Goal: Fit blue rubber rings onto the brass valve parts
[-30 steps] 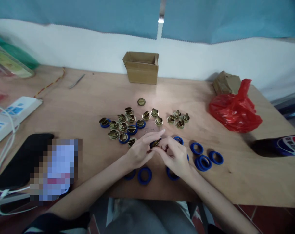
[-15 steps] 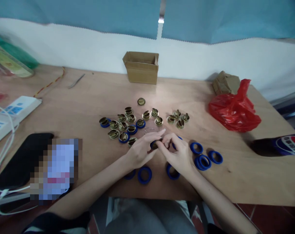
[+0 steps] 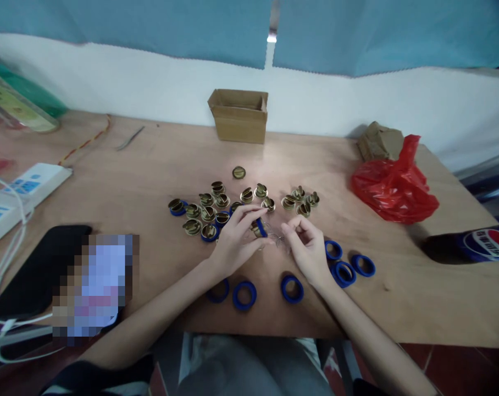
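Observation:
My left hand [image 3: 235,240] is closed round a brass cap with a blue ring [image 3: 258,227] on it, held just above the table. My right hand [image 3: 308,247] is beside it, fingers pinched together over some thin wire bits [image 3: 276,238]; what it holds is too small to name. Behind the hands lies a cluster of brass caps [image 3: 210,206], some fitted with blue rings, and a smaller group of brass caps [image 3: 301,202]. Loose blue rings [image 3: 345,270] lie to the right and near the front edge [image 3: 244,293].
An open cardboard box [image 3: 238,114] stands at the back of the wooden table [image 3: 142,165]. A red plastic bag [image 3: 393,187] and a brown packet [image 3: 380,141] are at the right. A bottle [image 3: 472,245] lies at far right, a phone [image 3: 43,269] and a power strip [image 3: 22,190] at left.
The hands have drawn apart. My left hand moved up and back towards the cap cluster with the ringed cap. My right hand let go of it and shifted slightly right.

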The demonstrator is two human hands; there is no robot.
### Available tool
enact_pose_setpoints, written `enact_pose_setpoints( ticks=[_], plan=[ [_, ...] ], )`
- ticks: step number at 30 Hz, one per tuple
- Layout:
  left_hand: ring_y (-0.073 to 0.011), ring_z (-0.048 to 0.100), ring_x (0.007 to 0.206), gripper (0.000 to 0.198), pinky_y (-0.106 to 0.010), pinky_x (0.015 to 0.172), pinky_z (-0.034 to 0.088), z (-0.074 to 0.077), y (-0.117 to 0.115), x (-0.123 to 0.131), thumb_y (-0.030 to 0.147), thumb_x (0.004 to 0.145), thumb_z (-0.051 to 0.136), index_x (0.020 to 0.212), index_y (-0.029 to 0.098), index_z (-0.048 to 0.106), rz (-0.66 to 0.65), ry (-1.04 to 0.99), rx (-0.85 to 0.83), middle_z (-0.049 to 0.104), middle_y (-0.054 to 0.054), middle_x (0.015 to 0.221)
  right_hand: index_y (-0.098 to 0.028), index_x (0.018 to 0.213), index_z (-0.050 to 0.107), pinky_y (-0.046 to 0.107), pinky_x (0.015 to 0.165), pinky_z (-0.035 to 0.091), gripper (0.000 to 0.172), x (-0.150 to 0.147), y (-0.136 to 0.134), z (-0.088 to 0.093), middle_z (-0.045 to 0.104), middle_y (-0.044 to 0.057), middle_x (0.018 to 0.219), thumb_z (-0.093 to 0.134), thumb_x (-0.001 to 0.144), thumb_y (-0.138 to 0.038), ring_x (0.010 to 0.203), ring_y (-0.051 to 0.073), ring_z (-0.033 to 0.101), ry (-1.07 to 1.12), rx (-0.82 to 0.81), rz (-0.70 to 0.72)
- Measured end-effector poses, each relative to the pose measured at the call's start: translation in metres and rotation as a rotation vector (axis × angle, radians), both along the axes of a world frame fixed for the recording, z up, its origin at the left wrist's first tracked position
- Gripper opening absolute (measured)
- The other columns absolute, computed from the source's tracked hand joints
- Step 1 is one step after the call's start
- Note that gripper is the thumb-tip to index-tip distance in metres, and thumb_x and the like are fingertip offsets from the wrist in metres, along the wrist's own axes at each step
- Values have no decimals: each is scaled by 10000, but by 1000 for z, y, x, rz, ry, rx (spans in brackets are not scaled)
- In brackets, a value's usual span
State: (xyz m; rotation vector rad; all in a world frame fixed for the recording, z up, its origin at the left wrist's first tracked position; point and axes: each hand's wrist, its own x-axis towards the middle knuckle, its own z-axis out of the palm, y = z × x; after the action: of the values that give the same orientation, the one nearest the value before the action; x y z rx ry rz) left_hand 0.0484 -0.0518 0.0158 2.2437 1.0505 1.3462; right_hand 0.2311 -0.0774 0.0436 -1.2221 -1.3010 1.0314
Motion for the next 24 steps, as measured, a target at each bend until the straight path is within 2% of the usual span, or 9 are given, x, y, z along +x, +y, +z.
enact_pose_setpoints(
  ticks=[3,6,8,13,20,24],
  plan=[
    [-228,689,1085,704,-369,940,613,1,-1,-1,275,846,828,1477,226,519,23,57,23,641,-99,1160,-230,687,471,257,488,267,382,1,2,-2,401,-83,543,649,945,-447,477,94,337,4,-9,-66],
    [-211,704,1066,767,-345,950,606,1,-4,1,198,859,809,1531,239,441,19,50,9,679,-86,1167,-232,688,476,262,493,275,379,2,4,-4,403,-81,544,650,939,-455,481,98,353,-9,-13,-120],
    [-214,720,1059,703,-344,946,609,0,-4,1,170,853,805,1474,214,478,39,22,7,709,-93,1182,-233,688,475,262,495,279,379,2,5,-5,406,-80,547,649,937,-461,483,99,359,-17,-10,-131],
    [-225,718,1046,369,-378,923,615,-4,0,-1,186,851,810,1169,198,623,52,37,20,716,-80,1103,-236,678,462,261,493,287,404,2,5,-6,408,-77,544,648,933,-488,488,101,363,-48,-13,-129],
    [-222,694,1008,375,-381,892,608,-2,3,-4,302,836,838,1151,205,659,94,69,-11,681,-72,1070,-237,685,463,263,495,282,387,4,7,-8,409,-76,553,655,919,-478,495,103,357,-35,-28,-146],
    [-221,680,1002,302,-372,887,596,1,3,-4,260,854,811,1120,214,677,126,104,-3,681,-65,1059,-236,680,459,261,498,284,380,4,7,-7,413,-72,552,650,921,-459,502,105,358,-31,-24,-152]
  ],
)
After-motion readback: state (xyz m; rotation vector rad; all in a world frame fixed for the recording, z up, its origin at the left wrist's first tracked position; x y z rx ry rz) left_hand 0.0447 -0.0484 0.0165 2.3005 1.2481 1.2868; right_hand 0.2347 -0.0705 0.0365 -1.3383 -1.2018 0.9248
